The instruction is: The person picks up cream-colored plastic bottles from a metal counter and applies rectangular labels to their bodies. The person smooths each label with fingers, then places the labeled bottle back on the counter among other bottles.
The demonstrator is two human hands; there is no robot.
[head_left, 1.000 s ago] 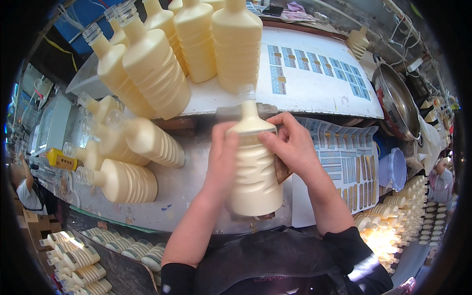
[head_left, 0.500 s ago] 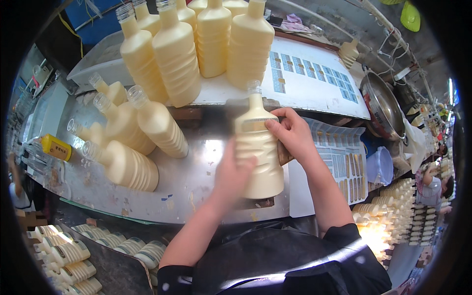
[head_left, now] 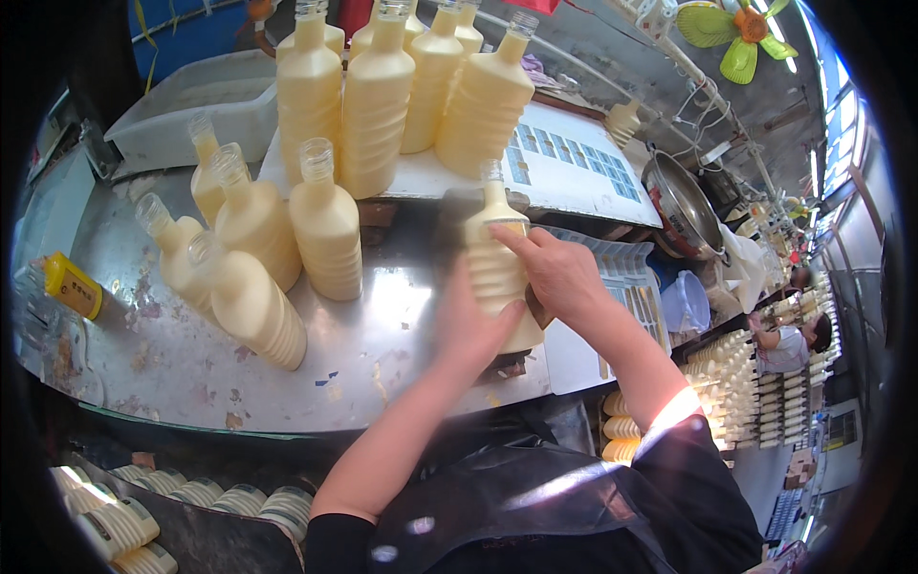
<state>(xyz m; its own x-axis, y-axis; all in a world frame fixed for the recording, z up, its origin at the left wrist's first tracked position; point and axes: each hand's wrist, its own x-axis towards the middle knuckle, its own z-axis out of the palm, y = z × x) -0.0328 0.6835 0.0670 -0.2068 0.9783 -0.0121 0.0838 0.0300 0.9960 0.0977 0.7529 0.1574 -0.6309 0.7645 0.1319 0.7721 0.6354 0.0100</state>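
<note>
A cream plastic bottle (head_left: 497, 273) with a clear threaded neck stands upright in front of me, over a dark block at the table's near edge. My left hand (head_left: 470, 320), smeared by motion, closes around its lower left side, its thumb across the front. High on the bottle's front is a narrow label (head_left: 516, 229). My right hand (head_left: 566, 275) grips the bottle from the right, one digit stretched across the shoulder onto the label. Its other fingers are partly hidden.
Several similar bottles (head_left: 325, 234) stand or lean at left, others (head_left: 373, 124) on a white board. Label sheets (head_left: 574, 158) lie behind; another sheet (head_left: 626, 287) is at right. A yellow bottle (head_left: 74, 287), clear bin (head_left: 196, 115), metal pan (head_left: 684, 206), lilac bucket (head_left: 685, 301) and green fan (head_left: 746, 43) surround me.
My right digit has slid left across the label. My left hand remains on the bottle's lower left side. The whole view has shifted and turned, bringing the fan further into sight.
</note>
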